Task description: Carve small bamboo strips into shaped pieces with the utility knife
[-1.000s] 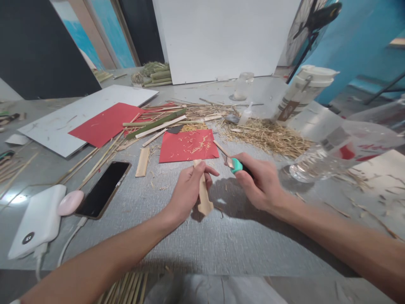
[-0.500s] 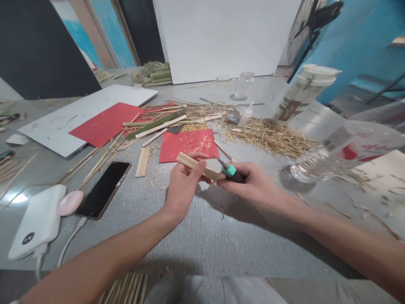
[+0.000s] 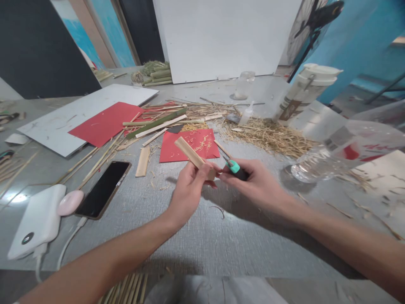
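My left hand (image 3: 191, 185) is closed round a flat strip of pale bamboo (image 3: 189, 151), whose long end points up and away to the left. In my right hand (image 3: 249, 181) is a craft knife (image 3: 234, 167) with a black and turquoise handle; its blade points up and to the left. The right fingertips are close to the near end of the strip, and whether they touch it I cannot tell. Behind the hands lies a red sheet (image 3: 167, 147) strewn with curled shavings. A second flat bamboo piece (image 3: 143, 162) rests to the left.
On the left are a phone (image 3: 104, 190), a white power bank (image 3: 39, 221) with a cable, and a white board (image 3: 47, 126). Bamboo sticks (image 3: 164, 120) and dry straw (image 3: 272, 137) lie behind. A clear plastic bottle (image 3: 310, 166) lies at right, beside a tall canister (image 3: 300, 95).
My left hand has shifted slightly right and turned the bamboo strip, so its far end now points more upward. The knife has moved a little to the right, away from the strip.
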A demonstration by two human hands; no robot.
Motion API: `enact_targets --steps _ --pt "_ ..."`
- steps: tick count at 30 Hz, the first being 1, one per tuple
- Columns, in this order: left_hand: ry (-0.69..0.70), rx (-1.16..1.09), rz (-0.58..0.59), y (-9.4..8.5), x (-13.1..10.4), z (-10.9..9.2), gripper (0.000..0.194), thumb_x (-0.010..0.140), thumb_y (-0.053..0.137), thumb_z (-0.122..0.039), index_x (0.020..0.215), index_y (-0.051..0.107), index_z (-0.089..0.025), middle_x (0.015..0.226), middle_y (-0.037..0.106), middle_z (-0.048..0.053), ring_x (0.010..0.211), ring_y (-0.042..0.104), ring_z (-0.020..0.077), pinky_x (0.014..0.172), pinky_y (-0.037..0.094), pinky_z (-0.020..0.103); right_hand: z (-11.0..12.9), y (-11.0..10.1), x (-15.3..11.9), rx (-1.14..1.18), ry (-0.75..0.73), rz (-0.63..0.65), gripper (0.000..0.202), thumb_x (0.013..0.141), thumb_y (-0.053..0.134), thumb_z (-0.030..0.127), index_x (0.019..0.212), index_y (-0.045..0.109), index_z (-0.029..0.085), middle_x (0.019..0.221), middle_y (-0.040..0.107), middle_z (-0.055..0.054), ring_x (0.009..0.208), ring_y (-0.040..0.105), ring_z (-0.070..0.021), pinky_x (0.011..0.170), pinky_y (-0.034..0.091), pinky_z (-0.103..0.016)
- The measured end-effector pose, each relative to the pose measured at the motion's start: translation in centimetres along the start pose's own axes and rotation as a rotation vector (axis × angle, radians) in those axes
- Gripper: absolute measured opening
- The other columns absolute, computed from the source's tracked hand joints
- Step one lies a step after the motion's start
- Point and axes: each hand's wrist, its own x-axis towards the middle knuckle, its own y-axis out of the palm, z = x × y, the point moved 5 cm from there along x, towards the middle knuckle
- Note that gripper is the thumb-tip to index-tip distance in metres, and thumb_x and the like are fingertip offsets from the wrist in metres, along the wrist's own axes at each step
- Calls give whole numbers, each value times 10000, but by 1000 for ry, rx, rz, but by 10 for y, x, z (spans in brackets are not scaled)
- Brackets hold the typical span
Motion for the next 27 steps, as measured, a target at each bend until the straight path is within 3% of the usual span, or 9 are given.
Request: enact_targets --steps 4,7,10,14,18,23,27 --pt "-170 -121 59 2 0 12 294 1079 547 -519 1033 496 -233 746 594 -48 495 444 69 477 317 205 -2 -20 5 -240 -16 -100 280 964 662 397 755 574 232 613 501 43 578 425 -135 547 314 -293" --pt "-244 -217 105 5 -1 14 137 1052 566 -339 1061 470 -241 734 467 -77 530 345 57 501 219 203 0 -30 8 -422 -106 -105 350 979 647 455 750 488 243 576 455 51 536 378 -130 544 277 -299" --pt "-272 -204 156 7 -3 12 183 990 596 -217 1101 455 -251 724 391 -92 553 297 67 514 203 220 1 -31 7 -538 -179 -12 241 1029 575 438 908 558 230 631 527 35 549 448 -147 574 297 -300" --pt "-289 -86 189 7 -6 10 367 918 751 -244 1169 484 -261 778 451 -93 560 323 56 502 228 224 1 -24 4 -647 -265 160 279 1093 474 437 1164 609 203 746 632 -7 616 540 -177 601 292 -304" --pt "-284 3 193 7 -7 13 379 918 800 -333 1184 542 -253 737 449 -96 557 332 59 513 278 217 4 -18 0 -712 -360 239 309 1107 440 427 1066 632 189 826 678 -45 629 547 -169 597 255 -319" --pt "-268 57 195 6 -3 12 412 886 845 -370 1196 609 -238 579 334 -126 494 246 72 464 172 240 8 -19 -1 -745 -402 227 258 1080 475 357 1071 667 184 865 707 -52 652 570 -162 598 241 -325" --pt "-252 119 184 5 -2 11 436 888 842 -417 1230 655 -223 560 334 -121 498 256 82 464 177 243 7 -21 -1 -773 -398 240 254 1060 486 339 1049 681 177 871 712 -56 656 581 -162 595 224 -333"
